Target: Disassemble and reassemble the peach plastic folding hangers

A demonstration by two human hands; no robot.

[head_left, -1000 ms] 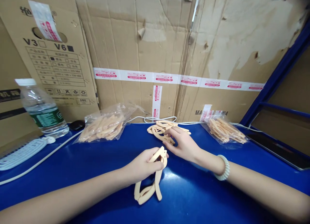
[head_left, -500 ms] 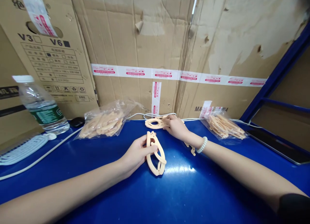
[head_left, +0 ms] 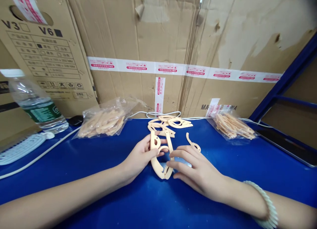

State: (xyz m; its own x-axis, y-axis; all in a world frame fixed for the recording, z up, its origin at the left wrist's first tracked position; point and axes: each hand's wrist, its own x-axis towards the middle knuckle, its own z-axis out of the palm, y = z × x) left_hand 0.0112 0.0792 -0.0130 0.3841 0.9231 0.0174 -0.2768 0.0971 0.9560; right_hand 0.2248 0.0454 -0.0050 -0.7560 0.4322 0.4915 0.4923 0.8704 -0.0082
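My left hand [head_left: 143, 153] is closed around the left side of a beige plastic folding hanger [head_left: 156, 164], thumb in front and fingertips showing behind it. The hanger is held above the blue table, its two arms spread apart at the top and joined at the bottom. My right hand [head_left: 198, 171] has its fingertips on the hanger's right arm; the exact grip is partly hidden. Several similar hangers [head_left: 180, 122] lie in a loose pile just beyond. A separate curved hook piece [head_left: 194, 144] rests behind my right hand.
Clear bags of beige pieces lie at the left [head_left: 101, 121] and right [head_left: 232, 125]. A water bottle [head_left: 41, 107], a white hairbrush [head_left: 22, 149] and a white cable [head_left: 44, 158] are at the left. A dark tablet-like device [head_left: 288, 148] lies far right. Cardboard [head_left: 138, 34] walls the back.
My right hand has left the hanger pile and come back toward me to the held hanger. That hanger's arms are now spread wider. The view has tilted slightly.
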